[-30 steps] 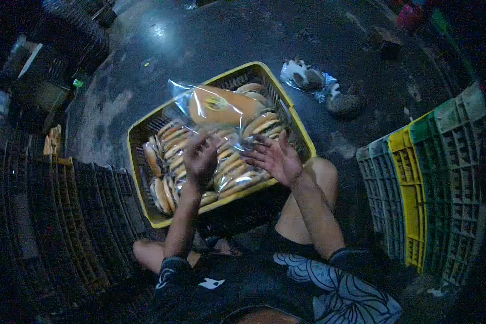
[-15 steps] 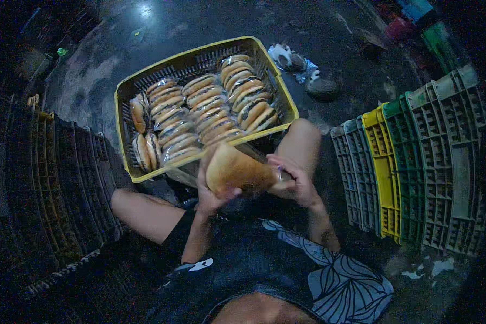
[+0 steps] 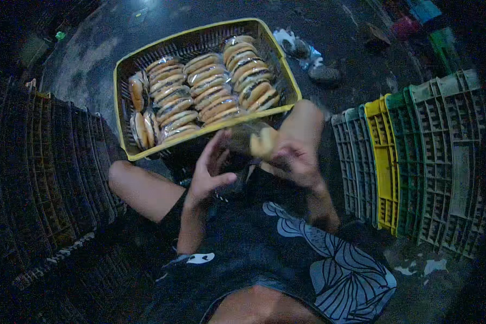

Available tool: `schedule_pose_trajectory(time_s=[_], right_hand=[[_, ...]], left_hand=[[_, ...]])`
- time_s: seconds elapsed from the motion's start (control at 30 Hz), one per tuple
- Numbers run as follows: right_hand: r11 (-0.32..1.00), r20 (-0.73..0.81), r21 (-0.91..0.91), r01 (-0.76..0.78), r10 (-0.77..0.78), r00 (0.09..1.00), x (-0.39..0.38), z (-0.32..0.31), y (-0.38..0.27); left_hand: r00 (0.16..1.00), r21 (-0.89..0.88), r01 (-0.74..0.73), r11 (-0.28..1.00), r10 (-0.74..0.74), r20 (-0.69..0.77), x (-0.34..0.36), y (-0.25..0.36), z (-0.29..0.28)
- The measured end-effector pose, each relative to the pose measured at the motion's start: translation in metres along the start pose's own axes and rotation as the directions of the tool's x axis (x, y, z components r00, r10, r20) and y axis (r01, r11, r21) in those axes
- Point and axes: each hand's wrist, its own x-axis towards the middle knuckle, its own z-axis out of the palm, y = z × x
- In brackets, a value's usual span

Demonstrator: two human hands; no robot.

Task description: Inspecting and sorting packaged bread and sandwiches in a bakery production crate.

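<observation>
My left hand is open, its fingers spread and thumb apart, with nothing gripped in it. My right hand, slightly blurred, is closed at the near end of a bagged bun. The bun is a smeared pale-yellow shape between the two hands, and its clear wrapping barely shows. Just beyond my hands a yellow-rimmed plastic crate holds rows of flat round filled buns in clear bags, standing on edge. A few more bagged buns lean along its left side.
Stacked crates rise on both sides: dark ones at left, grey, yellow and green ones at right. A dark rounded thing and crumpled plastic lie on the floor beyond the crate. My bent knees flank the crate's near edge.
My left hand has let go of the bun and opened. The bun has moved up and right, now blurred beside my right hand. The crate appears slightly higher in view.
</observation>
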Motion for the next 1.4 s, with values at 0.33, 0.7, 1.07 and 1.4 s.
schedule_pose_trajectory(time_s=[0.33, 0.7, 1.07, 1.4], right_hand=[[0.596, 0.136, 0.665, -0.45, 0.496, 0.858, 0.022, 0.032, 0.023], [0.927, 0.193, 0.28, -0.249, 0.2, 0.961, 0.017, 0.031, -0.004], [0.955, 0.112, -0.285, 0.077, -0.046, 0.993, 0.017, 0.034, 0.0], [0.838, 0.284, -0.542, 0.066, 0.109, 0.953, -0.021, 0.021, 0.01]], left_hand=[[0.995, -0.102, -0.038, 0.994, 0.029, -0.093, 0.02, 0.015, 0.035], [1.0, -0.06, -0.017, 0.998, 0.016, -0.015, 0.018, 0.014, 0.023], [0.994, 0.123, -0.004, 0.992, 0.018, -0.108, 0.01, 0.008, 0.026], [0.949, 0.786, 0.22, 0.578, -0.314, -0.034, -0.001, 0.003, 0.024]])
